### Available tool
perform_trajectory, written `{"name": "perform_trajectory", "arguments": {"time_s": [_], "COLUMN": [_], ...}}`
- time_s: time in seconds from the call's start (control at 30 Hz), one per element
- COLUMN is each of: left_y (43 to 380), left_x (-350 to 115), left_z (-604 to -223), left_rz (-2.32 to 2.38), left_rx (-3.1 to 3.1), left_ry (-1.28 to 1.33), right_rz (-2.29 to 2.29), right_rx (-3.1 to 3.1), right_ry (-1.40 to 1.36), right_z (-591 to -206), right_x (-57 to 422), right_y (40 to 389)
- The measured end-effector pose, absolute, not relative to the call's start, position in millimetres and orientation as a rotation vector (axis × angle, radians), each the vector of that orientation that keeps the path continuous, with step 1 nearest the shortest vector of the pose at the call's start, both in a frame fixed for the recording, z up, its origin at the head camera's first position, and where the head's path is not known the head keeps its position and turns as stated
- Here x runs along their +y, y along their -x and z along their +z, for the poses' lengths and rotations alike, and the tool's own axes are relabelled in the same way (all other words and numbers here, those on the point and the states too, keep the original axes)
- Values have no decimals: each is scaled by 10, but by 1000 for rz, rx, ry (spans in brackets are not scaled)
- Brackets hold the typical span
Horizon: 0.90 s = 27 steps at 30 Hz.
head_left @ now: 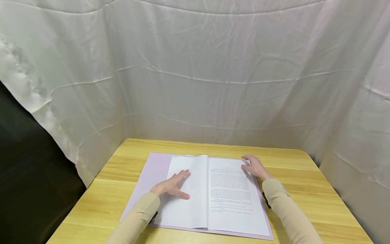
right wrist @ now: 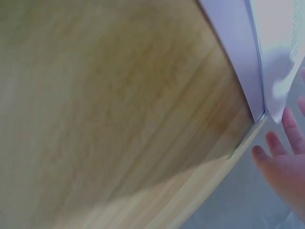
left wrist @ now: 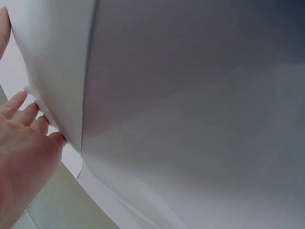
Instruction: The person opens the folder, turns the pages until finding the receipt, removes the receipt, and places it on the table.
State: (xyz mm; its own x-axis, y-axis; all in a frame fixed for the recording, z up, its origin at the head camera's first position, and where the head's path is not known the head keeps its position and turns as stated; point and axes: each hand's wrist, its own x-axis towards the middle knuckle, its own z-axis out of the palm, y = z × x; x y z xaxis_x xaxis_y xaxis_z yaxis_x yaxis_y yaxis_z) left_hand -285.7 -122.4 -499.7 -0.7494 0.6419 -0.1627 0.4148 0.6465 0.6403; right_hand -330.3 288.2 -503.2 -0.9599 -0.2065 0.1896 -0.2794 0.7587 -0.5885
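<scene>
A lilac folder (head_left: 158, 173) lies opened flat on the wooden table, with white paper sheets in it. Its right-hand sheet (head_left: 231, 203) carries printed text; the left-hand sheet (head_left: 179, 217) looks blank and bulges up along the middle fold. My left hand (head_left: 173, 186) rests over the blank sheet, fingers spread and thumb apart; in the left wrist view its fingertips meet the paper. At the top right corner of the printed sheet is my right hand (head_left: 256, 167). In the right wrist view, its loosely extended fingers are close beside the sheet's corner (right wrist: 276, 107).
The wooden table (head_left: 304, 189) extends past the folder on both sides, with rounded far corners. Pale grey curtains (head_left: 213, 84) hang behind it and at the sides. A black area (head_left: 30, 169) shows at the left.
</scene>
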Motion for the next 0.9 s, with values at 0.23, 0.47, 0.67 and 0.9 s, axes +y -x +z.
{"name": "perform_trajectory", "arguments": {"time_s": [0.23,0.47,0.67,0.9], "left_y": [2847,2856,2848,2836], "left_x": [-1211,-1207,-1209,-1212], "left_z": [-5007,-5013,-5000,-4991], "left_rz": [836,843,856,862], "left_rx": [2499,2495,2489,2486], "left_ry": [-829,-837,-837,-832], "right_rz": [969,995,926,838], "right_rx": [-2847,-2812,-2782,-2779], "right_ry": [-213,-42,-43,-90], "right_z": [-4998,-4987,-4946,-4986], "right_x": [2840,2850,2855,2871], "right_y": [3315,3370,3350,3349]}}
